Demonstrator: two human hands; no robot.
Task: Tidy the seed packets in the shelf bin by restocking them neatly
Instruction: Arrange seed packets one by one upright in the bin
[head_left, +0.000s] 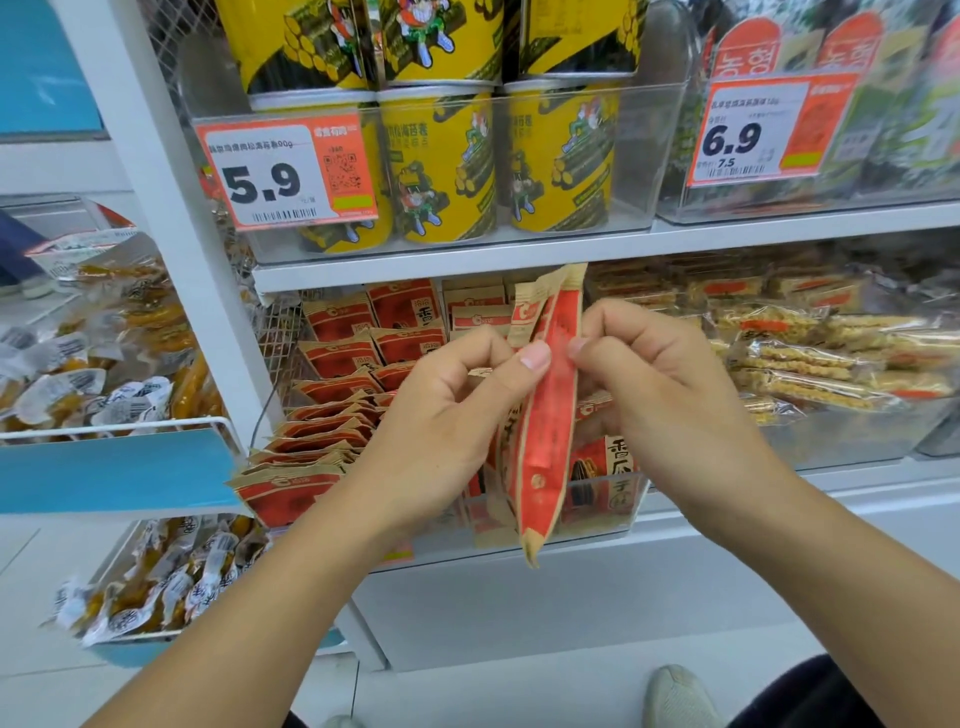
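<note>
1. Seed packets, red and kraft-brown, are lying in overlapping rows at the left of the clear shelf bin on the middle shelf, with more standing behind.
2. Left of the bin, yellow wrapped snacks are sitting in a wire basket.
3. The left hand is curling its fingers and pressing its thumb against a held packet, which is standing nearly upright, edge-on, in front of the bin.
4. The right hand is pinching the same packet from the other side, fingers bent inward, so both hands are holding it between them.
5. Above, yellow canisters are standing behind a 5.9 price tag.
6. To the right, clear-wrapped bars are lying stacked.
</note>
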